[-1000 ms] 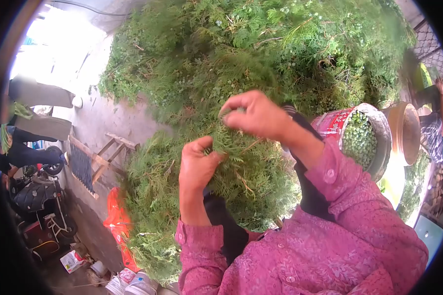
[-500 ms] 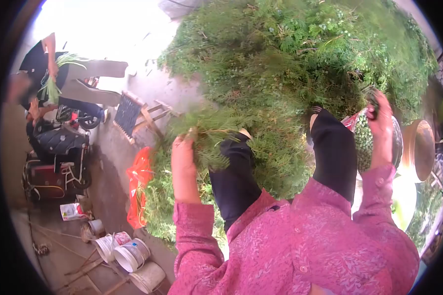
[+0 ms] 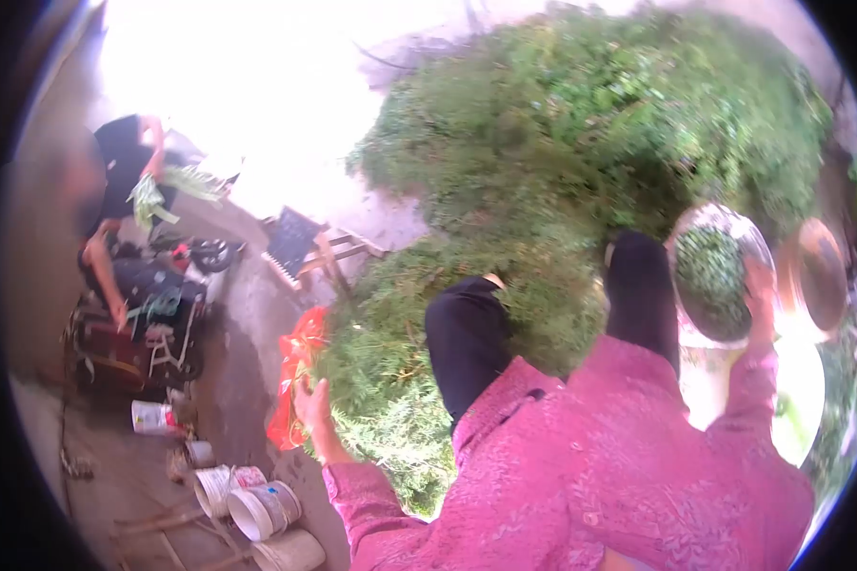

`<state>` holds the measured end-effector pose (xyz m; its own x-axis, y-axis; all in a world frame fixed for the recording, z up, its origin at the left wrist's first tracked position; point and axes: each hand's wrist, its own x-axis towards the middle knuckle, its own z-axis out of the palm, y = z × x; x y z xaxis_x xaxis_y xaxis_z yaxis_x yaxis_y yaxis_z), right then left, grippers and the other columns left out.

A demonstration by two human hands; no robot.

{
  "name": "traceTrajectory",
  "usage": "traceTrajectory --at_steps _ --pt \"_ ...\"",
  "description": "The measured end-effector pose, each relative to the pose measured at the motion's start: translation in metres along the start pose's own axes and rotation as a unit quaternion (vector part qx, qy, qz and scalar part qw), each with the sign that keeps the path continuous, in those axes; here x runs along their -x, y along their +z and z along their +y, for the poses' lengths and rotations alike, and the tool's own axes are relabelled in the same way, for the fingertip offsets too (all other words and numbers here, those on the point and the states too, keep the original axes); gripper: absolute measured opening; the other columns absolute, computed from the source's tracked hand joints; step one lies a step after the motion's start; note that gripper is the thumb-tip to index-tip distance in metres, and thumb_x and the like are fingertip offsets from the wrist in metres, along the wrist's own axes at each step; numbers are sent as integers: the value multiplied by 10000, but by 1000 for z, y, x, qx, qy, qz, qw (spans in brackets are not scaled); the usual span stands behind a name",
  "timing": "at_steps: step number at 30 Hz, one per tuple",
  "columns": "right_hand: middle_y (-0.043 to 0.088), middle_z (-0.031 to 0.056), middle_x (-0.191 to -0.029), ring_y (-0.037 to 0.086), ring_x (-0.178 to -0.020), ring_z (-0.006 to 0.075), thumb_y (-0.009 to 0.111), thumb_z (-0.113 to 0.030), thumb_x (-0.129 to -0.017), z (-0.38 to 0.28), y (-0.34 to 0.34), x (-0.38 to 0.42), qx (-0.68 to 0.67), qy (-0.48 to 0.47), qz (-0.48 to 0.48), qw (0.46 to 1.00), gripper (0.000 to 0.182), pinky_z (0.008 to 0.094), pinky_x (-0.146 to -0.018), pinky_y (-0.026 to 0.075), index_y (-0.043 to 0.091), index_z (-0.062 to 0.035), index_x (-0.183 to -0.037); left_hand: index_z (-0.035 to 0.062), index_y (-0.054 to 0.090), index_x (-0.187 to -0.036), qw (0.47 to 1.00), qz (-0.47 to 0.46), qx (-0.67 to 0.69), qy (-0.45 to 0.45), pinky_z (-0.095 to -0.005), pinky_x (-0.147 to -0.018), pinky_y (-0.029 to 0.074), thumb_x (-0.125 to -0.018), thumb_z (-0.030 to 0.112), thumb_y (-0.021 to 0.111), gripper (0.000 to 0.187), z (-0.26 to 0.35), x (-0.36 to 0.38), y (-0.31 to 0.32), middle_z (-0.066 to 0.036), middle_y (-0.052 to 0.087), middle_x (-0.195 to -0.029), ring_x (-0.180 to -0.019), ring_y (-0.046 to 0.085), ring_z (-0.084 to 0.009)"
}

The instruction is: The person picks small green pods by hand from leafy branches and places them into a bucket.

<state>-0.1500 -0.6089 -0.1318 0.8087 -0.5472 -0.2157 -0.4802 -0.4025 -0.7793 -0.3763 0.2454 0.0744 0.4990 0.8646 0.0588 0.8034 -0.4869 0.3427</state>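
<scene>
My left hand [image 3: 314, 416] is beside a bright orange-red plastic bag [image 3: 286, 419], fingers apart and holding nothing. Close by lies the lower part of a heap of green, scaly-leaved conifer branches [image 3: 581, 133], which spreads before and between my legs. My right hand [image 3: 760, 293] is at the right side of a round bucket [image 3: 687, 331] by my right leg; blur hides how its fingers are bent. Inside that bucket lie many small green conifer berries [image 3: 710, 276].
Right of the bucket stands another round container [image 3: 819, 276]. A low folding stool [image 3: 295, 243] is left of the heap. Farther left, a person [image 3: 124, 171] holds long green leaves [image 3: 152, 200] near a parked scooter [image 3: 133, 333]. Several white buckets [image 3: 262, 514] lie at lower left.
My left hand has let go of the green sprig and moved down and left towards the orange-red bag. My right hand has lowered to the bucket's side. The whole view has shifted.
</scene>
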Motion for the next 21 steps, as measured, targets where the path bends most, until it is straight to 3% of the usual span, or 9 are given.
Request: traceTrajectory --at_steps 1,3,4,6,11,13,15,19,21 --pt "611 57 -801 539 -713 155 573 -351 -774 -32 7 33 -138 1 50 989 368 305 -627 433 641 -62 -993 -32 452 -1227 999 -35 -13 -5 -336 -894 401 -679 300 670 677 -11 -2 -2 -209 548 -1136 -1033 544 -271" --pt "529 14 -657 442 -519 77 559 -276 -796 -106 -1 83 -177 21 59 982 270 216 -411 315 613 -23 -873 -85 441 -1211 996 -32 81 6 -323 -890 400 -708 212 669 626 -3 15 -8 -200 547 -1145 -1043 533 -244" --pt "524 20 -634 445 -479 90 537 -221 -819 -102 -5 73 -242 5 -3 970 204 212 -408 335 584 -23 -837 -80 439 -1214 991 -42 129 2 -325 -905 392 -734 189 654 591 -18 5 2 -203 520 -1182 -1063 519 -247" --pt "517 15 -611 447 -468 72 523 -150 -829 -117 -5 71 -318 23 -4 948 118 208 -395 349 558 -40 -803 -85 436 -1209 987 -27 158 -1 -316 -918 381 -761 197 636 566 0 14 1 -197 500 -1207 -1082 504 -233" --pt "481 -24 -614 419 -455 41 550 -137 -820 -175 4 91 -343 14 -73 936 78 189 -388 344 546 -64 -792 -91 444 -1193 977 -36 198 63 -303 -915 381 -776 200 627 540 59 26 10 -185 510 -1192 -1071 505 -223" --pt "473 -34 -614 408 -455 34 560 -149 -820 -196 19 96 -315 1 -90 945 83 184 -387 347 566 -66 -822 -86 454 -1187 964 -45 251 70 -299 -905 385 -777 198 626 527 89 30 14 -182 517 -1184 -1061 509 -218" --pt "482 -27 -612 412 -449 35 570 -144 -817 -220 36 103 -288 -13 -125 949 101 173 -376 348 580 -54 -860 -60 485 -1173 961 -58 217 160 -292 -876 396 -783 183 625 480 150 57 0 -169 542 -1143 -1021 521 -201" --pt "513 8 -604 423 -430 45 576 -141 -826 -260 81 104 -226 -26 -241 944 143 173 -361 350 575 -6 -874 -37 515 -1152 933 -67 292 199 -286 -848 406 -786 173 626 436 188 47 48 -141 566 -1096 -976 532 -179" --pt "524 19 -614 436 -442 54 571 -133 -821 -277 108 101 -189 -33 -287 939 145 179 -390 375 583 1 -876 -37 525 -1134 912 -135 325 208 -284 -850 407 -788 169 630 416 215 43 72 -126 565 -1094 -974 530 -172"
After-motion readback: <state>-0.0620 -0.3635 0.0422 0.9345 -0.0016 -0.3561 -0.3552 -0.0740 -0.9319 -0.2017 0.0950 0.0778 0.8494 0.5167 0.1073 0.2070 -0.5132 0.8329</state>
